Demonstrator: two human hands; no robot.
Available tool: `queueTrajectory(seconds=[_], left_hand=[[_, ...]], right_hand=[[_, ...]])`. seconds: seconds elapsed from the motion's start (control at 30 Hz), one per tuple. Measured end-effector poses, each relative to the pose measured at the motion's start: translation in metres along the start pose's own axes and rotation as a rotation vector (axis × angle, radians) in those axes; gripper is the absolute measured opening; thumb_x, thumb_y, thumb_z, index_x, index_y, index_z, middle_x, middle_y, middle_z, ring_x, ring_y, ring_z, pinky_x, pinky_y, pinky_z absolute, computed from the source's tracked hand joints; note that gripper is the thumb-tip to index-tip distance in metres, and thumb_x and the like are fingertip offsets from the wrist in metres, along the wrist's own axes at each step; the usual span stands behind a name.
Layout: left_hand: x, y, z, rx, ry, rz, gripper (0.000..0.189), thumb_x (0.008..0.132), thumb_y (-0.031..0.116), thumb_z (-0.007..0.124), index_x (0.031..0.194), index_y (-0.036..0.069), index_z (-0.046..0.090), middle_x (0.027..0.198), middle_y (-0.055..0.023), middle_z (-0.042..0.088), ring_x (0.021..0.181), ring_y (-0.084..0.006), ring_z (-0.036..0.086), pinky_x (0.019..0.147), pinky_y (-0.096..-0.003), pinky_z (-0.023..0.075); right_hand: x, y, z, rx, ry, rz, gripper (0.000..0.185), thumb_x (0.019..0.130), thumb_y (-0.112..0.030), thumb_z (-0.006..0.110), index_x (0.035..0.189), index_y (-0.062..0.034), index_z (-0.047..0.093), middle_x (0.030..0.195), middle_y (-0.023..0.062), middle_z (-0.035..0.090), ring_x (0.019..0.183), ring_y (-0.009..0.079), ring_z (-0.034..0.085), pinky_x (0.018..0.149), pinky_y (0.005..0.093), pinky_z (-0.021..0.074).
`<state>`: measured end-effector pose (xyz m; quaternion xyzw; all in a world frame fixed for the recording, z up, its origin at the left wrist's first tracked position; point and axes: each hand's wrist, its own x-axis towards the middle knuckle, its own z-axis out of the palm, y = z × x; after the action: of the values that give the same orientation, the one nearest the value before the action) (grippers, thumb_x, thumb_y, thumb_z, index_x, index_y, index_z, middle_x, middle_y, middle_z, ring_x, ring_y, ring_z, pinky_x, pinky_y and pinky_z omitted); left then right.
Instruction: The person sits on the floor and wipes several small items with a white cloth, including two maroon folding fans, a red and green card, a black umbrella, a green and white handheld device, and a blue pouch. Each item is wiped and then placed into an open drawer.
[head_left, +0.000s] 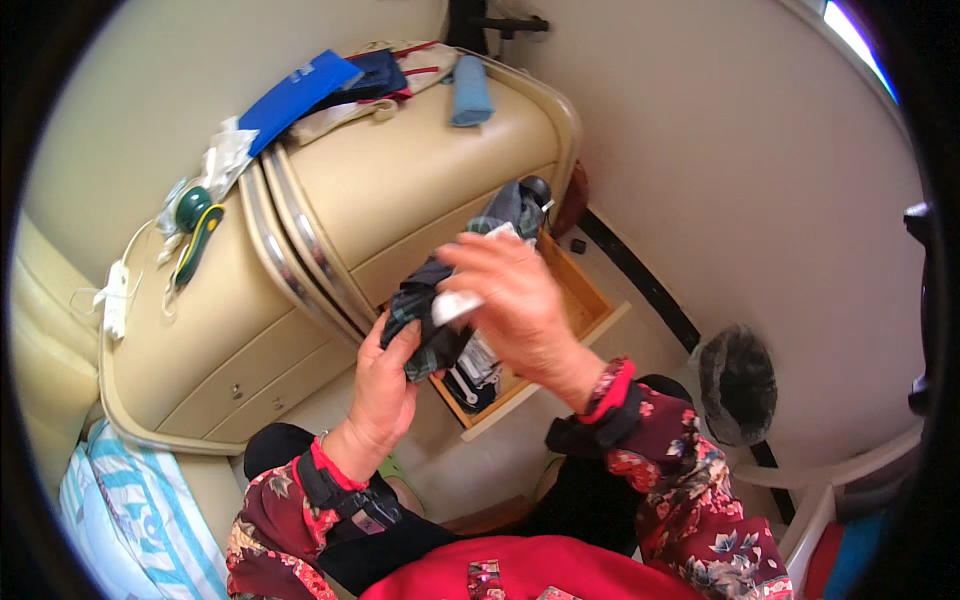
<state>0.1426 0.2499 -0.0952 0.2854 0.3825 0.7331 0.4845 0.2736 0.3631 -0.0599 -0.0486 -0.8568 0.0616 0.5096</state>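
Observation:
A dark plaid folding umbrella (426, 300), loosely furled, runs up from my left hand toward its black handle (535, 187). My left hand (384, 382) grips its lower end between thumb and fingers. Over the middle of the fabric is my right hand (517, 307), blurred, with its fingers spread. A small white thing (456, 306) shows at the right thumb; blur hides what it is and whether the hand holds it. Below the hands, a wooden drawer (577, 281) stands pulled out, with several small items (478, 367) in its near part.
Cream cabinets (427, 165) carry a blue folder (300, 94), a light blue rolled item (471, 90), a green device (196, 217) and a white power strip (115, 300). A bin with a dark liner (739, 386) stands by the wall. Striped cloth (150, 510) lies at left.

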Motion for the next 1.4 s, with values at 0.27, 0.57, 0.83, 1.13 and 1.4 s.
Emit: queueTrajectory(seconds=[0.27,0.57,0.83,1.13,1.4], left_hand=[[0.003,-0.005,0.007,0.026,-0.035,-0.087,0.021,0.091,0.013,0.051,0.110,0.006,0.054,0.090,-0.0038,0.062,0.069,-0.0119,0.059,0.052,-0.0264,0.0493],[-0.002,-0.002,-0.006,0.062,-0.043,-0.136,0.023,0.091,0.016,0.052,0.111,0.006,0.054,0.093,-0.0045,0.063,0.070,-0.0121,0.059,0.051,-0.0263,0.0486],[0.002,-0.003,-0.011,-0.070,-0.029,-0.086,0.028,0.091,0.020,0.052,0.118,0.010,0.049,0.105,-0.0037,0.060,0.084,-0.0143,0.060,0.059,-0.0286,0.0505],[0.002,-0.016,0.007,-0.078,-0.103,-0.157,0.031,0.091,0.025,0.052,0.120,0.013,0.048,0.105,-0.0013,0.058,0.082,-0.0128,0.055,0.056,-0.0254,0.0437],[0.015,-0.023,-0.003,-0.153,-0.134,-0.345,0.039,0.092,0.035,0.047,0.122,0.011,0.048,0.103,-0.0007,0.059,0.086,-0.0131,0.055,0.068,-0.0291,0.0441]], right_hand=[[-0.002,0.029,-0.003,-0.177,-0.117,0.007,0.010,0.078,-0.018,0.064,0.083,-0.0102,0.060,0.094,0.0020,0.065,0.100,0.0207,0.058,0.104,0.0517,0.0238],[-0.018,0.091,-0.056,-0.199,0.052,0.876,0.017,0.092,-0.019,0.049,0.096,-0.0045,0.058,0.096,0.0099,0.063,0.091,0.0196,0.061,0.082,0.0389,0.0480],[-0.027,0.063,-0.029,1.164,0.356,1.198,0.038,0.095,-0.031,0.046,0.118,-0.0005,0.046,0.113,0.0128,0.057,0.102,0.0231,0.057,0.090,0.0413,0.0459],[-0.019,0.025,0.014,1.318,0.349,1.165,0.049,0.092,-0.043,0.050,0.123,-0.0046,0.046,0.116,0.0042,0.054,0.105,0.0150,0.050,0.094,0.0307,0.0385],[-0.014,0.011,0.000,1.356,0.295,1.079,0.044,0.085,-0.040,0.061,0.110,-0.0055,0.053,0.095,0.0027,0.060,0.082,0.0120,0.058,0.079,0.0280,0.0480]])
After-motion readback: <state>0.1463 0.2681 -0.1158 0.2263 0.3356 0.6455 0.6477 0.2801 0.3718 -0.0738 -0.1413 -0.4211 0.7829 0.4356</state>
